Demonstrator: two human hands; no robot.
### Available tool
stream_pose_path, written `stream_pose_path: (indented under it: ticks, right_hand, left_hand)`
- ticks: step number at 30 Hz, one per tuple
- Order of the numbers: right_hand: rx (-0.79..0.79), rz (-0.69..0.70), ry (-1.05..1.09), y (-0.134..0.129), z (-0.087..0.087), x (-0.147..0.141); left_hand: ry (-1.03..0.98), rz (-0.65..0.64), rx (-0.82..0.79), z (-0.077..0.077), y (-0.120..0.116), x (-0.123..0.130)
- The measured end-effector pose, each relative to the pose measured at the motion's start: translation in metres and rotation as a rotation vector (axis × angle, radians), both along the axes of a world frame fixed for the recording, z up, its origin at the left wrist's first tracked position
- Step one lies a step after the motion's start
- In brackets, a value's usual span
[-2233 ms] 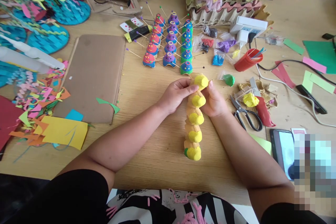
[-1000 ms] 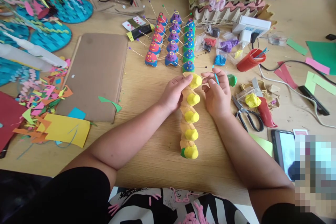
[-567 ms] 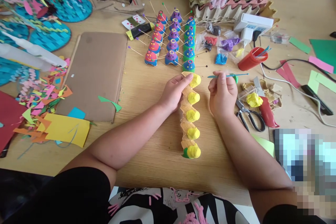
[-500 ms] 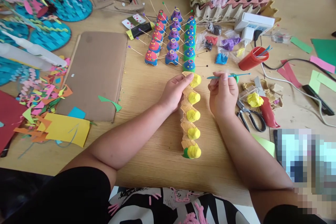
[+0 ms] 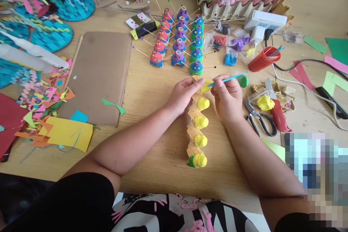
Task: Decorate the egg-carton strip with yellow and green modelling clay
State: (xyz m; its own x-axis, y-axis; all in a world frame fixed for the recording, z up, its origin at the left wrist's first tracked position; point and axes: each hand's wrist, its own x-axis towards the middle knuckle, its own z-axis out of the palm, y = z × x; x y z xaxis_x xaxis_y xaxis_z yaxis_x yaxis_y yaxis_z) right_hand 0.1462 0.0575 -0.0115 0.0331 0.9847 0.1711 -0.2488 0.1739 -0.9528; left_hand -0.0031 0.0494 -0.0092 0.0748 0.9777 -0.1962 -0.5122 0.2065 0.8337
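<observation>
While the left hand (image 5: pixel 181 96) grips the far end of a tan egg-carton strip (image 5: pixel 193 132), thumb uppermost, the right hand (image 5: pixel 227 98) pinches a slim blue tool (image 5: pixel 231 78) between thumb and curled fingers. From where I stand, the strip starts between the two hands and runs back toward the person's body; whether its near end rests on the wooden table (image 5: pixel 152 152), I cannot tell. Five yellow clay mounds (image 5: pixel 201 121) cap its cups, and a green patch (image 5: pixel 191 161) shows on the cup nearest the person. The tool's tip points left and reaches the farthest mound, though contact is hard to make out. Just beyond the right hand's knuckles sits a lump of green clay (image 5: pixel 243 81). Ahead of the hands stand three rows of small figures, red and blue, purple and blue, and blue and green, with thin sticks jutting out. To the right of the right hand lie black-handled scissors (image 5: pixel 262 119); farther ahead on that side, a red cup (image 5: pixel 263 61) holds slender blue tools. Well left of the left hand, a brown cardboard sheet (image 5: pixel 98 76) lies flat.
</observation>
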Motion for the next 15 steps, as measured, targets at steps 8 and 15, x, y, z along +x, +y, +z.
stream_pose_path:
  ticks: [8, 15]
  right_hand:
    - [-0.035, 0.036, 0.094, 0.004, 0.005, 0.001]
    - [-0.049, 0.106, 0.062, 0.002, 0.009, 0.0]
  left_hand:
    - [-0.024, 0.004, -0.028, 0.002, 0.0, 0.0]
    - [-0.021, 0.014, -0.035, 0.0, 0.002, 0.0]
